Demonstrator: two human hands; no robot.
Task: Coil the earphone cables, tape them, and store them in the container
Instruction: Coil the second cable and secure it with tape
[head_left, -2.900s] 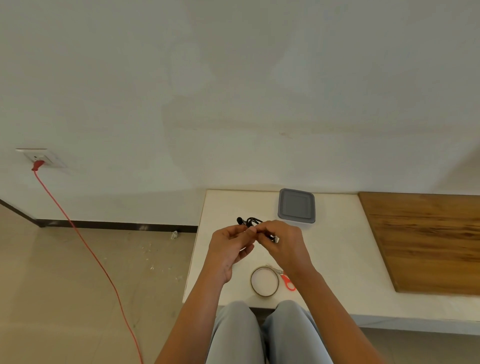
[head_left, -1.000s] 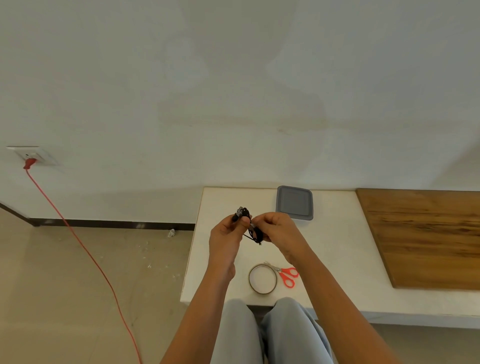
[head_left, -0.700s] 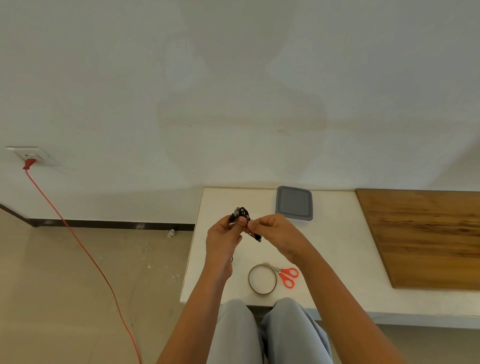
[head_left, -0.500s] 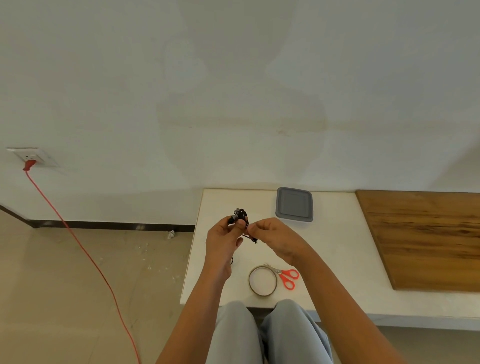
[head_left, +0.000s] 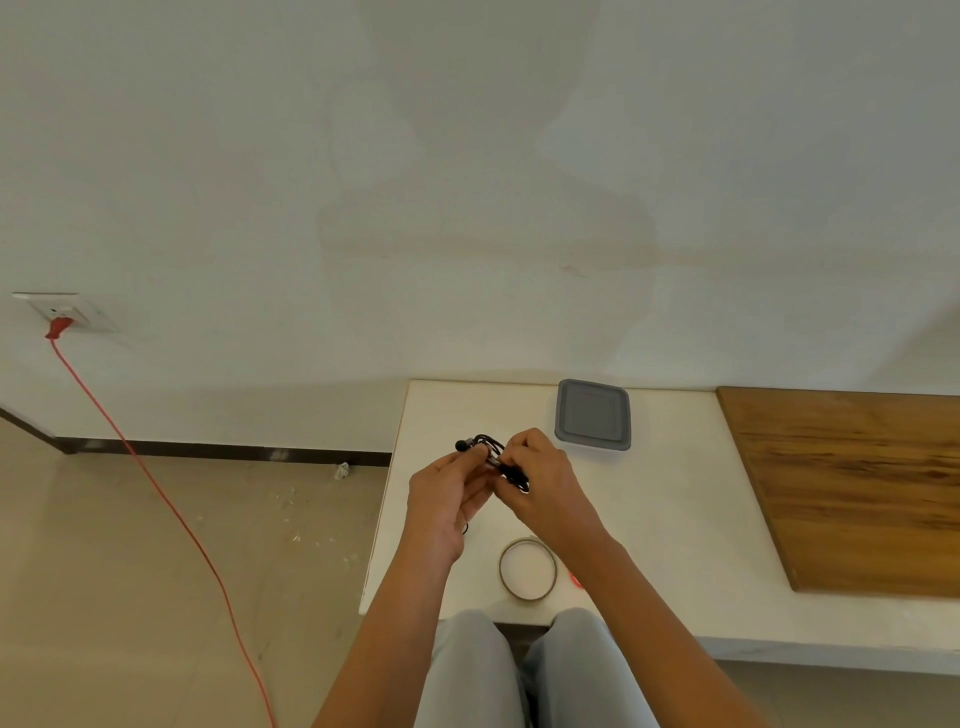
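Bare left hand (head_left: 441, 501) and right hand (head_left: 543, 480), bare forearms (head_left: 400, 618), light grey, perhaps faintly bluish, trousers (head_left: 470, 673).

Open tabletop (head_left: 675, 493) lies between container (head_left: 592, 421), at the far edge, and tape roll (head_left: 502, 570), near the front; wooden board (head_left: 852, 488) bounds the right.

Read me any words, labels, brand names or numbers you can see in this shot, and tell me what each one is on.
No text can be read anywhere.
The grey container has a plain lid.
The tape roll shows no print.
The wall socket is too small and blurred to show any marking.
The earphone cables, held by the left hand and right hand, show no legible lettering.
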